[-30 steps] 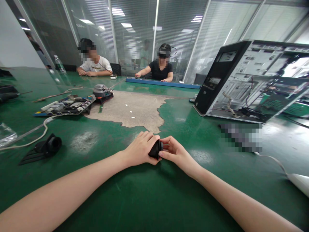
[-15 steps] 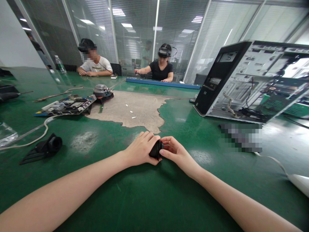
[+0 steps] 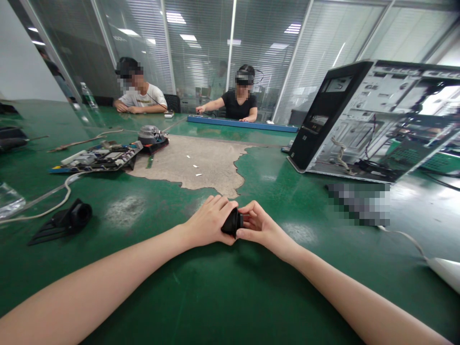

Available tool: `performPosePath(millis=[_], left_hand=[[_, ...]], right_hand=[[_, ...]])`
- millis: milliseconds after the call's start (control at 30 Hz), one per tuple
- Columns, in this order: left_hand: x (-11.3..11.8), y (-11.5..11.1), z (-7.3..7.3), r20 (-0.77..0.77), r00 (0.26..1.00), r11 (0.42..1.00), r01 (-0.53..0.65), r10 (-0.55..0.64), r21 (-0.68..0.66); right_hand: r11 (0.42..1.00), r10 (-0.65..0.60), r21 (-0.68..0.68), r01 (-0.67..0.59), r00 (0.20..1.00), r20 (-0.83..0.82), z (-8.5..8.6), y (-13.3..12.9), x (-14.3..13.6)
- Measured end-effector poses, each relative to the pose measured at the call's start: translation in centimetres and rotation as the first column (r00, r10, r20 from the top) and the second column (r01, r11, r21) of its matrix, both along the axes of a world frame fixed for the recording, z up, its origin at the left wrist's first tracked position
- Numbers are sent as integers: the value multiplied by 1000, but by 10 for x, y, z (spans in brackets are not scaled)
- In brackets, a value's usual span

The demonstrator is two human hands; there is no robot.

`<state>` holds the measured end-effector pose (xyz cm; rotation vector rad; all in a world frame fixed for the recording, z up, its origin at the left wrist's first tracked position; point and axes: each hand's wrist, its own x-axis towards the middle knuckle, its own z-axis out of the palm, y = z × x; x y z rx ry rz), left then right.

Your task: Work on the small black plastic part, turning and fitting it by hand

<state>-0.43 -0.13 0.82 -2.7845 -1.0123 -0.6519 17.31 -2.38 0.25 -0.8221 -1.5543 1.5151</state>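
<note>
Both hands meet at a small black rounded part (image 3: 231, 224) with a flange, held over the green tabletop; its exact kind cannot be made out. My left hand (image 3: 212, 219) is wrapped round its left side, fingers over the top and thumb side below. From the right, my right hand (image 3: 259, 224) grips the part's narrower end between thumb and fingers. The fingertips behind it are partly hidden. Off to the left lies a black plastic bracket (image 3: 70, 220) with a round opening.
A circuit board (image 3: 104, 155) and a round metal-topped component (image 3: 151, 136) lie back left. An open computer case (image 3: 323, 124) stands at the right, near a pixelated object (image 3: 359, 203) with a cable. Two people sit across the table, one behind a blue strip (image 3: 240, 123).
My right thumb and fingers have shifted slightly on the black part, exposing more of its right end. My left hand keeps its hold. The far person's outstretched hand has moved slightly left.
</note>
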Motion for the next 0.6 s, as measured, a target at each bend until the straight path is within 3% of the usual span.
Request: performPosePath(millis=[333, 600], left_hand=[[0, 0, 0, 45, 999, 1000, 14, -13, -19], [0, -1, 1, 12, 1000, 1000, 11, -11, -10]], right_hand=[[994, -108, 2, 108, 992, 68, 3, 0, -2], [1000, -20, 12, 19, 1000, 15, 4, -1, -1]])
